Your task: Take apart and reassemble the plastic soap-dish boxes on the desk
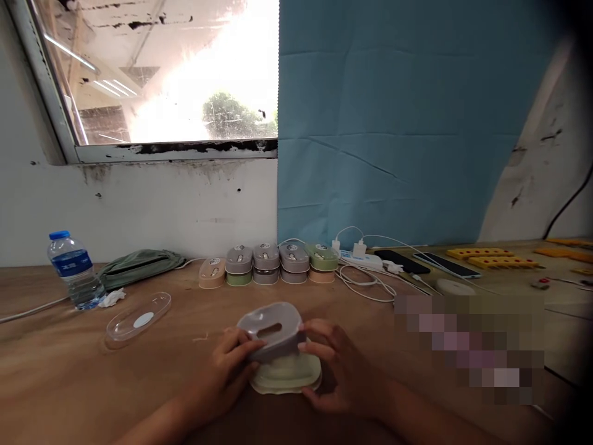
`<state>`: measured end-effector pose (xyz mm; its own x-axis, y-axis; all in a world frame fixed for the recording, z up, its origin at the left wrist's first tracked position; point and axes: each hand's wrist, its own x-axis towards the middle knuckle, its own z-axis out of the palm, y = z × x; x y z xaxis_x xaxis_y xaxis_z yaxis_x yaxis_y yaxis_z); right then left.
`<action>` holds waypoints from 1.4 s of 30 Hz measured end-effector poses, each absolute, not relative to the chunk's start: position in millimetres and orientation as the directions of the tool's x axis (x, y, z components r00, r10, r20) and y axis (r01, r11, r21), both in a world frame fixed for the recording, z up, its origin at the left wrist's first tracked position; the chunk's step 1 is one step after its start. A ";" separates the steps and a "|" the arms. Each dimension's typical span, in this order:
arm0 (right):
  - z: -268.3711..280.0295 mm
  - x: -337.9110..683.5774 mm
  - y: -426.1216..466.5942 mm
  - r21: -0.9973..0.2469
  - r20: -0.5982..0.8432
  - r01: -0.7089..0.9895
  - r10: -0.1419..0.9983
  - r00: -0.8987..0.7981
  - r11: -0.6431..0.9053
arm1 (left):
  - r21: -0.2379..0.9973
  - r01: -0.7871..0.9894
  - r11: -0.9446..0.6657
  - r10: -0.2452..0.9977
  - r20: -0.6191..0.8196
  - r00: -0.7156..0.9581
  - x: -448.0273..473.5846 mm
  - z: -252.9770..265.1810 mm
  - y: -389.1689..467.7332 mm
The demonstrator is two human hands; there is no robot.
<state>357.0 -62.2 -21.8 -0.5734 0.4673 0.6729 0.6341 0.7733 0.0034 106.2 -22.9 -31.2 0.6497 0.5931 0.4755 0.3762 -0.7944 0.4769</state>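
Roughly mid-bench, grey slotted cover (281, 347) sits tilted above a cream base (285, 378), left hand (228, 360) pinched on its 8 o'clock edge; right hand (345, 366) has fingers against its 3 o'clock edge, thumb by the base's 4 o'clock rim, clamping or not cannot be told. From the cover, brown tabletop (213, 309) stretches to stacked boxes (265, 262) at 12, clear lid (127, 321) at 9, power strip (364, 259) at 2.

Your left hand (231, 361) and right hand (341, 368) hold a grey slotted cover (283, 345), tilted, over a pale-green base (285, 376); small boxes (265, 264) line the surface (171, 374) behind.
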 end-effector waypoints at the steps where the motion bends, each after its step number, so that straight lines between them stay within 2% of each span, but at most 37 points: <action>1: -21.2 357.5 -62.4 -0.033 0.640 0.659 0.523 -0.564 0.751 | 0.480 0.342 -0.808 0.560 0.444 0.700 107.0 -30.3 -23.2; 5: -18.5 358.8 -60.4 -0.233 0.375 0.725 0.747 -0.548 0.648 | 0.500 0.313 -0.808 0.527 0.375 0.763 107.2 -28.4 -21.0; 9: -16.6 359.5 -57.6 -0.377 0.187 0.738 0.827 -0.531 0.559 | 0.467 0.322 -0.824 0.506 0.346 0.790 107.0 -29.3 -20.8; 12: -16.0 359.9 -56.0 -0.404 0.160 0.748 0.846 -0.510 0.527 | 0.445 0.322 -0.836 0.492 0.347 0.798 108.2 -28.0 -23.1; 15: -15.6 360.6 -54.6 -0.372 0.178 0.749 0.834 -0.522 0.548 | 0.390 0.322 -0.863 0.464 0.356 0.811 107.9 -23.8 -25.2; 17: -15.2 361.3 -54.3 -0.338 0.198 0.746 0.819 -0.539 0.573 | 0.319 0.349 -0.881 0.456 0.380 0.805 102.6 -19.2 -22.4; 20: -14.5 362.1 -55.4 -0.289 0.226 0.754 0.807 -0.545 0.590 | 0.147 0.451 -0.881 0.464 0.459 0.758 80.8 -11.5 -5.4; 22: -13.8 362.1 -56.6 -0.259 0.233 0.768 0.810 -0.539 0.586 | 0.031 0.573 -0.819 0.505 0.513 0.694 57.3 -9.1 13.7; 24: -12.5 361.3 -57.7 -0.232 0.230 0.785 0.817 -0.529 0.574 | -0.014 0.758 -0.652 0.616 0.573 0.540 30.6 -11.6 34.7; 26: -10.3 359.7 -58.5 -0.205 0.227 0.801 0.824 -0.520 0.562 | 0.038 0.940 -0.340 0.726 0.645 0.237 6.0 -19.1 53.0; 28: -7.1 357.4 -59.6 -0.180 0.217 0.806 0.822 -0.526 0.564 | 0.121 0.993 -0.001 0.770 0.634 -0.077 -12.3 -28.5 65.5; 29: -5.3 356.2 -60.2 -0.170 0.208 0.806 0.820 -0.533 0.567 | 0.143 0.982 0.124 0.783 0.594 -0.185 -18.4 -32.7 69.4; 31: -2.1 354.2 -61.7 -0.156 0.198 0.806 0.817 -0.541 0.572 | 0.140 0.957 0.252 0.830 0.477 -0.289 -25.3 -38.0 73.1; 34: -1.0 354.0 -62.5 -0.148 0.217 0.807 0.815 -0.537 0.571 | 0.127 0.952 0.278 0.901 0.311 -0.304 -27.0 -38.0 72.5; 36: -3.3 355.8 -61.5 -0.157 0.232 0.796 0.805 -0.545 0.584 | 0.138 0.962 0.237 0.930 0.254 -0.266 -26.4 -35.1 70.7; 42: -13.0 359.9 -56.8 -0.201 0.261 0.773 0.793 -0.550 0.602 | 0.166 0.986 0.033 0.970 0.233 -0.072 -17.4 -25.2 62.6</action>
<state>359.9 -56.8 -13.0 -0.5501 0.7934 0.2606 0.7727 0.6020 -0.2014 -17.4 62.6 -25.2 -0.0721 0.9698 0.2328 0.9855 0.0334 0.1662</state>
